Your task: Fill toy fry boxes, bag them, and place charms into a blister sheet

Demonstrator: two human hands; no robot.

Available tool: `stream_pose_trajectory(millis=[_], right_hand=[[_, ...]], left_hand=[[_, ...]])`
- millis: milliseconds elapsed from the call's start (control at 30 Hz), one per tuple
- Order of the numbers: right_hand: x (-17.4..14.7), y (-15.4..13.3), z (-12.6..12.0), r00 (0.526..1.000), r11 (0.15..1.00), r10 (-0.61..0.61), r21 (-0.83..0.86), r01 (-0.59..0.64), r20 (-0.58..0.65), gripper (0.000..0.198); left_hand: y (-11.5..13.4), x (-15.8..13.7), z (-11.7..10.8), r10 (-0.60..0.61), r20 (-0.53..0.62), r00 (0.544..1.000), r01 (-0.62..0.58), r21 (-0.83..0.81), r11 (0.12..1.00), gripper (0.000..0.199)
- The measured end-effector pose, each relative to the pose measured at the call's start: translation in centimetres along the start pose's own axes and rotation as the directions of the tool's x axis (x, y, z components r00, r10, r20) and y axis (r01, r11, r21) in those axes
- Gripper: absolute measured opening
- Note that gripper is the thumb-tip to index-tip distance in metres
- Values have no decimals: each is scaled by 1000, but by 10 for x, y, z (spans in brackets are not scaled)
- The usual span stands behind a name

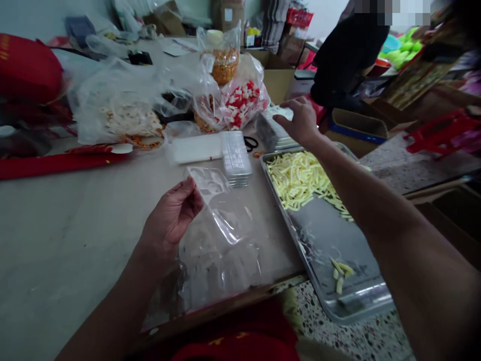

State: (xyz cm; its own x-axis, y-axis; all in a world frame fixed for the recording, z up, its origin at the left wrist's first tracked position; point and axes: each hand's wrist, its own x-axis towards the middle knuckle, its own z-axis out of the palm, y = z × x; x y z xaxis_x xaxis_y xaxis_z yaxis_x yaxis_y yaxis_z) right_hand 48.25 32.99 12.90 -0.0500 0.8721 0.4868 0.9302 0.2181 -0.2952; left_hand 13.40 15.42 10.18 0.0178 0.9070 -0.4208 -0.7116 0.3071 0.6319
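My left hand (175,210) pinches the edge of a clear plastic bag (229,220) between thumb and fingers. At its top end shows a moulded shape with hollows; whether this is a separate tray cannot be made out. More clear plastic bags (221,271) lie beneath it at the table edge. My right hand (300,120) is stretched out with fingers apart, over or beside a stack of clear plastic trays (276,128); contact cannot be made out. Below my right forearm, a metal tray (283,213) carries many pale yellow strips (300,175), with several loose pieces near its front.
Another stack of clear trays (236,158) sits beside a white packet (197,148) and black-handled scissors (250,144). Bags with red and white pieces (242,103) and orange food (224,65) stand behind. A person (349,55) in dark clothes is near cardboard boxes (356,125).
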Motion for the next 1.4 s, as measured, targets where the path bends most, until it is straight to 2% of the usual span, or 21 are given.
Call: stream_pose_trajectory(millis=[100,200,267,333,467,533,600,633,667,700,733,767,800,833,867,900,1000,1067,1133,1300,1400], right_hand=[[-102,-69,-55,968,946,-165,308,102,187,46],[-201,-112,-85,861,897,-379,365,251,340,44],[-246,-118,-90,887,918,-347,305,255,305,32],[-271,-116,-90,930,928,-284,310,206,232,25],[-290,-115,-98,966,889,-210,441,125,150,25],[-298,-116,-103,980,865,-121,502,24,161,15],[-307,-112,-103,980,826,-13,554,-102,200,17],[-311,-107,-102,974,804,34,574,-159,223,20],[-315,-102,-99,966,781,68,589,-207,250,23],[-319,-96,-96,957,761,91,600,-245,275,25],[-321,-90,-92,949,748,103,606,-272,299,27],[-322,-86,-89,942,746,95,604,-281,321,28],[-323,-82,-85,938,760,64,592,-267,341,29],[-322,-81,-81,935,790,16,569,-229,353,28],[-321,-80,-78,931,828,-45,535,-168,363,26],[-319,-81,-76,923,868,-114,489,-88,369,23],[-315,-84,-72,859,939,-291,296,172,422,22],[-315,-86,-74,794,942,-334,147,302,507,21],[-317,-90,-77,728,921,-327,31,388,602,18],[-319,-102,-77,644,903,-236,-79,421,728,8],[-316,-106,-72,608,910,-159,-124,396,778,14]], left_hand=[[-18,6,15,-63,-19,998,62,-32,998,10],[-39,10,31,-158,12,987,159,-77,984,11],[-53,7,42,-201,51,978,205,-88,975,12],[-65,2,49,-225,88,970,231,-61,971,13],[-85,-8,57,-220,172,960,218,30,976,13],[-91,-10,56,-189,233,954,152,166,974,16],[-94,-9,47,-54,277,959,-66,408,911,24],[-94,-9,39,65,316,946,-235,535,811,28],[-93,-9,28,183,393,901,-410,637,653,31],[-91,-11,15,250,510,823,-565,689,454,33],[-89,-12,0,232,647,727,-687,681,254,33],[-87,-15,-15,132,768,627,-779,621,91,33],[-85,-18,-31,-11,845,534,-845,534,-20,30],[-83,-22,-45,-146,876,460,-888,451,-88,26],[-82,-25,-58,-239,880,412,-911,390,-133,22],[-82,-29,-69,-279,877,392,-919,357,-170,21],[-83,-34,-88,-243,877,414,-903,360,-236,23],[-84,-35,-91,-217,882,419,-899,369,-235,23],[-85,-34,-91,-204,888,411,-903,368,-220,21],[-84,-35,-87,-178,888,424,-896,382,-225,11],[-84,-37,-84,-170,886,432,-887,382,-261,6]])
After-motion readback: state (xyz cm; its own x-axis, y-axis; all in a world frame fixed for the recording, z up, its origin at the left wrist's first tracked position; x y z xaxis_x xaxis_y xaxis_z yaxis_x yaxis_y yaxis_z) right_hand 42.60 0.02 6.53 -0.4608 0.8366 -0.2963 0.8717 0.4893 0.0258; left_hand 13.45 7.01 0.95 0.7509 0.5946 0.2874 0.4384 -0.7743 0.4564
